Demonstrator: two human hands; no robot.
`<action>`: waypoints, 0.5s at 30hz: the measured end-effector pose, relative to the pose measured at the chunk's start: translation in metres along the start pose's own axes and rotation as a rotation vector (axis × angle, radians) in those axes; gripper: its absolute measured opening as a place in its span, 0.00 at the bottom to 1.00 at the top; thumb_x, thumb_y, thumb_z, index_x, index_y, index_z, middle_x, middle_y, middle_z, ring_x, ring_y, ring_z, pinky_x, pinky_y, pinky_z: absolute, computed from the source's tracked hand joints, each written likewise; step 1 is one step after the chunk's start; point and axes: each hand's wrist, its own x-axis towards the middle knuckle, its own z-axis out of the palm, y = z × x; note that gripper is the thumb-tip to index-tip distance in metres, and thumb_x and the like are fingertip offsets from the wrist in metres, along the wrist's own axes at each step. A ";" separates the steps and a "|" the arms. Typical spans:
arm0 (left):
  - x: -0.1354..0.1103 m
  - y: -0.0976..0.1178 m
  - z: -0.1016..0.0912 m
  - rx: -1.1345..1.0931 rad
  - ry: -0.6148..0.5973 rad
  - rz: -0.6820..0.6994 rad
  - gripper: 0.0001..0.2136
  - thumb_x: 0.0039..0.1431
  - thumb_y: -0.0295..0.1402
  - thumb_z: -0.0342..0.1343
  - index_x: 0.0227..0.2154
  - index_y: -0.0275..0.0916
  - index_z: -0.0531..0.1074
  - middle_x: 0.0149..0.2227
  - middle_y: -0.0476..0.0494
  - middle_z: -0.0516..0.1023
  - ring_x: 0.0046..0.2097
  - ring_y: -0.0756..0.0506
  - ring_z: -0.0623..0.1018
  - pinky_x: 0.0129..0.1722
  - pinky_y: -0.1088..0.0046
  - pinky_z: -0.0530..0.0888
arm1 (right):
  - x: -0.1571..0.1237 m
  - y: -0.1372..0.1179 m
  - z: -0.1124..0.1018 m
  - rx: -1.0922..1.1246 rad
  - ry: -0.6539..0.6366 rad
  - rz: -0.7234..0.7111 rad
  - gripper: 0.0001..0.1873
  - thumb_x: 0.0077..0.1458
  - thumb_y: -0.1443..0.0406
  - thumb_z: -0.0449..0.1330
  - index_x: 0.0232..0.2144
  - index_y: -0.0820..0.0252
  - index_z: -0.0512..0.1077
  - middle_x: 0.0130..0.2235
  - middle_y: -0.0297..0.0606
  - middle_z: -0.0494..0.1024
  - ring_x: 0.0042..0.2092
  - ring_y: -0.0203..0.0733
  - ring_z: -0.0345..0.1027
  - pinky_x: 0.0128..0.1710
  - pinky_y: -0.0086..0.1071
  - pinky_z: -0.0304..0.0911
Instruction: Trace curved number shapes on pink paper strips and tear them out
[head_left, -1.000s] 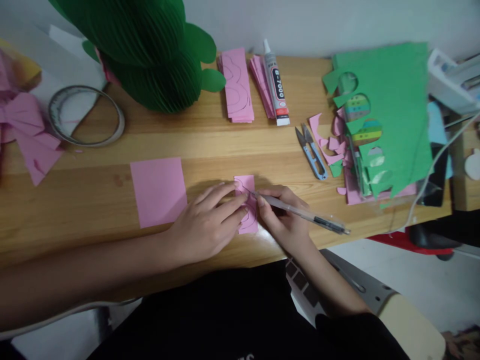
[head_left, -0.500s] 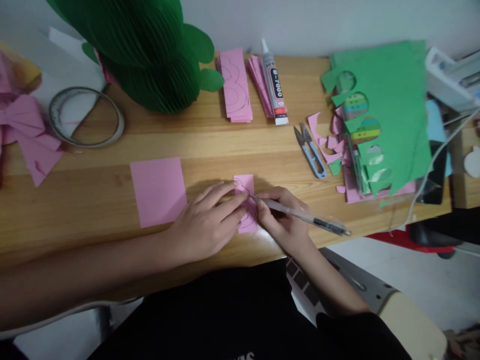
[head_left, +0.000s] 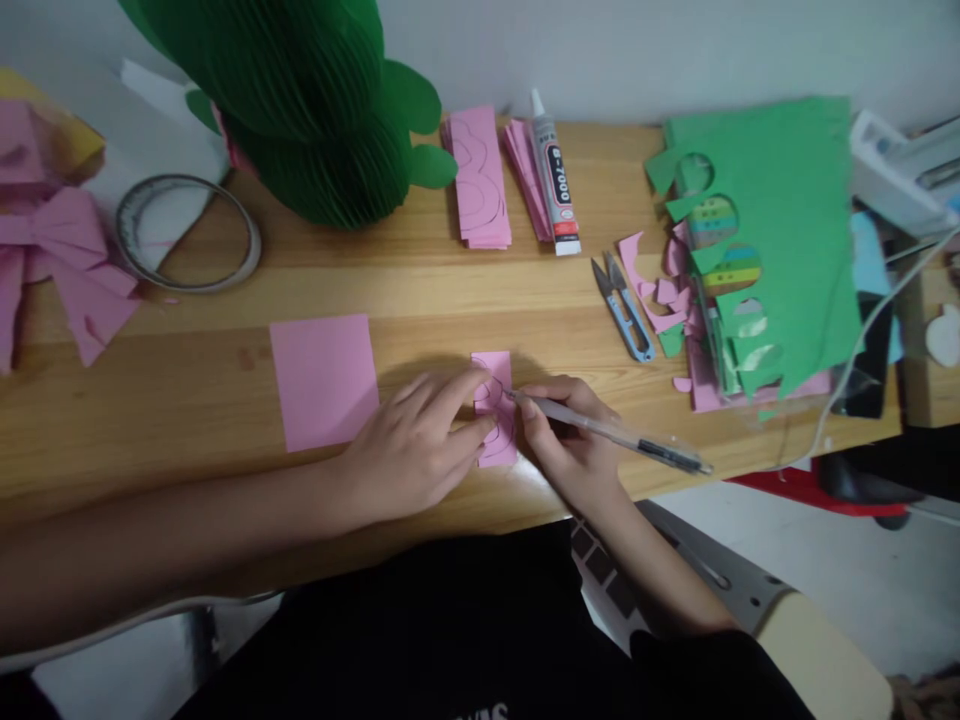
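A narrow pink paper strip [head_left: 492,362] with dark curved outlines lies near the table's front edge. My left hand [head_left: 420,435] rests flat beside it, fingers spread and fingertips pressing on the strip's left side. In my right hand [head_left: 574,435] is a slim pen [head_left: 600,425], gripped close to its tip. That tip touches the strip, or nearly so, at the drawn line by its right edge. To the left of my left hand lies a square pink sheet [head_left: 322,380].
Behind stand a green pleated paper cactus [head_left: 322,150], marked pink strips [head_left: 480,180] and a glue tube [head_left: 555,180]. Blue thread snips [head_left: 626,310] lie near pink scraps [head_left: 666,292] and cut green sheets [head_left: 802,230]. A tape roll [head_left: 251,250] and pink bow [head_left: 64,240] are left.
The pen has shifted slightly right along the strip. One finger of my left hand has drawn back from the drawn line. The whole view has moved a little.
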 end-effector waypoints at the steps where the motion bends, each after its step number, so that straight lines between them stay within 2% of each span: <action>1: -0.001 0.000 0.000 -0.003 -0.003 -0.006 0.09 0.64 0.28 0.52 0.41 0.33 0.76 0.54 0.28 0.71 0.51 0.34 0.76 0.46 0.55 0.78 | 0.000 0.000 0.000 0.001 -0.013 0.002 0.03 0.58 0.66 0.61 0.37 0.57 0.74 0.31 0.33 0.81 0.28 0.33 0.74 0.26 0.27 0.68; 7: -0.002 0.000 0.000 -0.024 -0.016 -0.028 0.07 0.64 0.28 0.53 0.36 0.33 0.75 0.58 0.26 0.68 0.54 0.32 0.75 0.47 0.54 0.77 | 0.002 -0.005 0.002 -0.022 -0.104 -0.036 0.03 0.59 0.66 0.61 0.37 0.57 0.73 0.30 0.34 0.80 0.29 0.35 0.74 0.28 0.29 0.69; 15: -0.001 0.001 0.000 -0.018 -0.030 -0.037 0.06 0.64 0.29 0.53 0.37 0.33 0.74 0.59 0.26 0.67 0.56 0.32 0.75 0.46 0.54 0.78 | 0.005 -0.007 0.002 -0.062 -0.112 -0.028 0.04 0.59 0.66 0.61 0.38 0.57 0.74 0.33 0.35 0.82 0.30 0.36 0.75 0.30 0.30 0.71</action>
